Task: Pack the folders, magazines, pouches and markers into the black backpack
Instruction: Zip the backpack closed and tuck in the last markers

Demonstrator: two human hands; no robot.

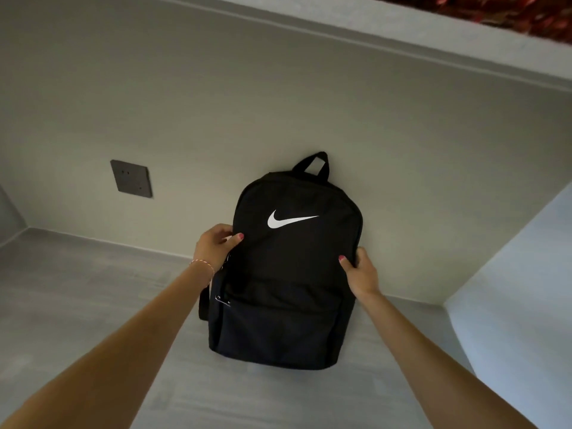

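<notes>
- Black backpack (288,274) stands upright on a grey surface (77,305), its back leaning on the pale wall (216,103) behind it. White swoosh logo (289,222) faces the camera; front pocket sits below it. No zip looks open from this angle.
- Wall is plain, pale grey-beige, with a ledge running across its top; something red and dark shows above the ledge at the upper right corner, too blurred to name.
- Left hand (215,246) grips the backpack's left side near logo height, thumb curled over the front panel, fingers wrapped behind the edge. Thin bracelet (202,265) at the wrist.
- Right hand (360,269) grips the right side a little lower, thumb on the front panel, fingers curled round the edge and mostly hidden.
- Dark wall plate (131,178) sits on the wall left of the backpack, well apart from it.
- Carry handle (312,164) loops up from the backpack's top, against the wall.
- Shoulder strap (205,305) shows beside the lower left side.
- Metal zip pull (223,300) hangs at the front pocket's left corner.
</notes>
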